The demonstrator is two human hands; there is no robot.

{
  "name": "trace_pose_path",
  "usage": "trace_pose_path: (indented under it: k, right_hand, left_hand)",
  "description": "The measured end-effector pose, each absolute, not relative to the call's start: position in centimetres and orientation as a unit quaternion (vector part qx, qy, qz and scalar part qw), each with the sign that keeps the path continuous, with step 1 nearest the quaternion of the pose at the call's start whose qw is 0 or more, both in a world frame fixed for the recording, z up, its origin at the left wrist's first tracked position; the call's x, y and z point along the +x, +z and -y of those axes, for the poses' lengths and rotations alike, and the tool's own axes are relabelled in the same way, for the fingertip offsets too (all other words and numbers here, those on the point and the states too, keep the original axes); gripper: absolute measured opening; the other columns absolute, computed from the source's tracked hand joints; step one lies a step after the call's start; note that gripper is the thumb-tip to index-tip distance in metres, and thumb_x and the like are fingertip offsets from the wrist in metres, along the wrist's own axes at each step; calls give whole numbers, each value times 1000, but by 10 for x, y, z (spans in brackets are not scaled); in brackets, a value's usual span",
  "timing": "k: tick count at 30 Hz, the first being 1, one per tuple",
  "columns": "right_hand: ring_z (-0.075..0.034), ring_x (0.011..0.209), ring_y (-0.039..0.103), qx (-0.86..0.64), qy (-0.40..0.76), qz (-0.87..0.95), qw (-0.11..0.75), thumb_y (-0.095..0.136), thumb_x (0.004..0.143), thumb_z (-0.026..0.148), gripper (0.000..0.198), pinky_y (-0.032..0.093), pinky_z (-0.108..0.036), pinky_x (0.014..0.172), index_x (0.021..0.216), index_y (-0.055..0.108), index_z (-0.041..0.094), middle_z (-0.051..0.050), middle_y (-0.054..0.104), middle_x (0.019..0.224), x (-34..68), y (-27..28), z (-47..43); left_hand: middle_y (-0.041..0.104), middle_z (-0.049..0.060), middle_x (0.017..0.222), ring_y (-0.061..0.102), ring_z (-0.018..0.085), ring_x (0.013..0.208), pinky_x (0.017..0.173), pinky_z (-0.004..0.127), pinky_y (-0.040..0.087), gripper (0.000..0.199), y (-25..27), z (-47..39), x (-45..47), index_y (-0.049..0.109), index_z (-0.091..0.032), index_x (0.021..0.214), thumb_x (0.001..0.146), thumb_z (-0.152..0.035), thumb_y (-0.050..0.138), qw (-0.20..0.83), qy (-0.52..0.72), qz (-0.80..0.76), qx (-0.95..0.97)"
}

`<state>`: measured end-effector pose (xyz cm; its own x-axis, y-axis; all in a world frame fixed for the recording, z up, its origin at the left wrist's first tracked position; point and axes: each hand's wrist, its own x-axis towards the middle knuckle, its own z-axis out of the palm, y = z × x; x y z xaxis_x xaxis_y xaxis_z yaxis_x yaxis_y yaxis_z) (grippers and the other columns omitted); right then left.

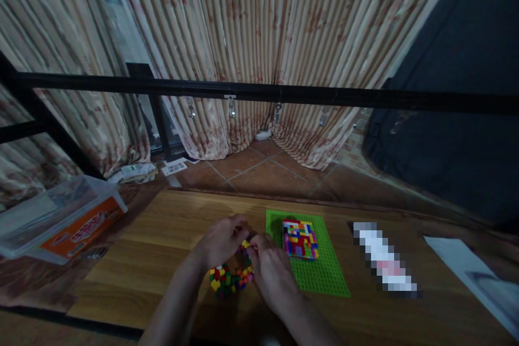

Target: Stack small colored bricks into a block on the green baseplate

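Over a wooden table, my left hand (pixel 223 238) and my right hand (pixel 271 262) come close together, both with curled fingers. Small yellow building bricks (pixel 245 244) show at my right fingertips, which look pinched on them. What my left fingers hold is hidden behind the hand. Just below lies a loose heap of colourful building bricks (pixel 227 279), partly covered by both hands. To the right of my right hand, a block built of many coloured bricks (pixel 300 239) sits on a green studded baseplate (pixel 324 275).
A clear plastic box (pixel 93 194) with an orange label stands left of the wooden table (pixel 133 259). A blurred-out flat object (pixel 383 259) and a pale sheet (pixel 466 265) lie to the right. A black metal rail (pixel 324 94) crosses before the curtains (pixel 243 21).
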<state>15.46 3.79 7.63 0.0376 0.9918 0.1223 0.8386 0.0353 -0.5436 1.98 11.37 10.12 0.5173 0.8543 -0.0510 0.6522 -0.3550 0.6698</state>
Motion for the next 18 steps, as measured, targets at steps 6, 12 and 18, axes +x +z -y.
trace_pose_path:
  k: [6,12,18]
  right_hand:
    - [-16,75,65,-640,245,632,362,46,91,14,17,44,-25,68,88,61,20,-2,69,81,199,89,-33]
    - [-15,75,64,-601,287,596,448,51,86,22,14,47,-26,69,90,65,21,0,69,82,243,84,-28]
    - [-14,80,64,-595,274,603,455,52,87,24,17,46,-24,73,87,69,22,0,70,87,266,85,-26]
  left_hand:
    - [70,2,89,62,15,79,74,25,48,30,100,-96,58,68,-19,100,88,-34,46,523,217,-367,738]
    - [62,-1,67,56,11,62,60,22,45,22,90,-90,94,67,-16,86,80,-35,57,597,258,-415,636]
    - [62,0,65,53,9,53,54,21,43,28,85,-85,118,61,-14,79,82,-42,57,631,268,-401,608]
